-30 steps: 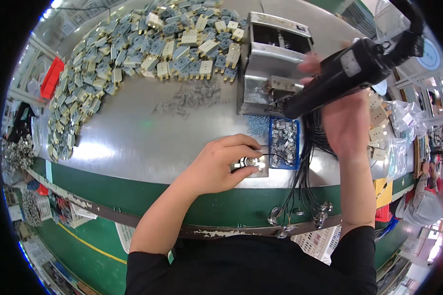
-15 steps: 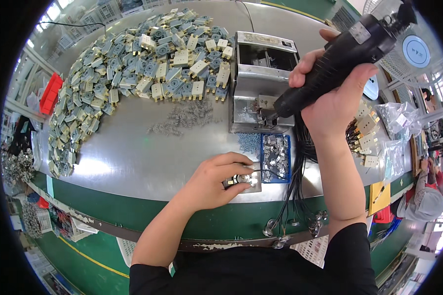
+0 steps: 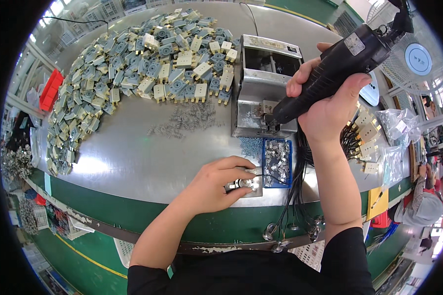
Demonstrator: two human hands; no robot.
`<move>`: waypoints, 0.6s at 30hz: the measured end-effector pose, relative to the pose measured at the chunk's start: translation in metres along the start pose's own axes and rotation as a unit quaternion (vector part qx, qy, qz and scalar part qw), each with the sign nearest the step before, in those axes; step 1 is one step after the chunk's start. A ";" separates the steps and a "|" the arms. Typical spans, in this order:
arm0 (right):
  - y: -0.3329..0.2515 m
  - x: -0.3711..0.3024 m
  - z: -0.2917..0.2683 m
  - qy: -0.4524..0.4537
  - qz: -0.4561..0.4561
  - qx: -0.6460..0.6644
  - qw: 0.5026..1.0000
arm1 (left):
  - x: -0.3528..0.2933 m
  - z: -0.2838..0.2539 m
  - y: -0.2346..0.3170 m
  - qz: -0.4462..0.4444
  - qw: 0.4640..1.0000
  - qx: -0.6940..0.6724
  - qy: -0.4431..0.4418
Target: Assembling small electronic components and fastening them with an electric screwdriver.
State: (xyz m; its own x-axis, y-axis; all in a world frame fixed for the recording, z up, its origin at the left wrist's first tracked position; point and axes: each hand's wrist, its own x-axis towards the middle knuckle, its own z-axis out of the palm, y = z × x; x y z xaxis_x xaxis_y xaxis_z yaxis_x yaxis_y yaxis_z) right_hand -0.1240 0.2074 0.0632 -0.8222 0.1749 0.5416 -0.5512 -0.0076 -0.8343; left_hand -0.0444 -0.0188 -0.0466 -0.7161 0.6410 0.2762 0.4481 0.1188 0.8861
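Note:
My right hand (image 3: pixel 325 98) is wrapped round a black electric screwdriver (image 3: pixel 337 69). The driver slants down to the left, its tip at the front opening of a metal screw feeder (image 3: pixel 258 96). Low at the table's front, my left hand (image 3: pixel 219 184) curls its thumb and fingers round a small round metal part (image 3: pixel 242 183) with a black wire. That part sits on a small metal plate (image 3: pixel 257 189). Beside the plate stands a blue tray (image 3: pixel 291 164) of small metal clips. Small bluish screws (image 3: pixel 251 146) lie between the tray and the feeder.
A large heap of grey and cream plastic housings (image 3: pixel 167 64) covers the back left, with loose springs (image 3: pixel 187 118) before it. Black cables (image 3: pixel 295 201) with round metal ends hang over the front edge. Cream housings (image 3: pixel 366 128) and plastic bags (image 3: pixel 398 123) lie to the right.
The view has shifted slightly. The screwdriver has moved a little left, its tip staying at the feeder's front. My left hand keeps its hold on the metal part.

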 end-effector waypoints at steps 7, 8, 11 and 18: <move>-0.003 -0.005 0.001 -0.021 -0.003 -0.016 1.000 | 0.002 0.000 0.002 0.004 1.000 0.003 0.002; -0.004 -0.006 0.001 -0.032 -0.012 -0.020 0.999 | 0.002 0.000 0.003 0.002 1.000 0.004 0.000; -0.010 -0.009 0.006 -0.037 -0.024 -0.040 0.998 | 0.001 0.001 0.002 -0.001 1.000 0.008 0.001; -0.020 -0.022 0.013 -0.070 0.049 -0.034 0.996 | 0.000 0.002 0.000 -0.016 1.000 -0.017 0.007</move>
State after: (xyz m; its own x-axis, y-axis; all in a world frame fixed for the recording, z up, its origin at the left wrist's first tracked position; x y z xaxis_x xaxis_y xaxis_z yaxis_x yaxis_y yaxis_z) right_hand -0.0971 0.1914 0.0691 -0.8862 0.0385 0.4618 -0.4598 0.0505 -0.8866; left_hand -0.0432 -0.0172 -0.0472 -0.7372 0.6270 0.2519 0.4066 0.1139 0.9065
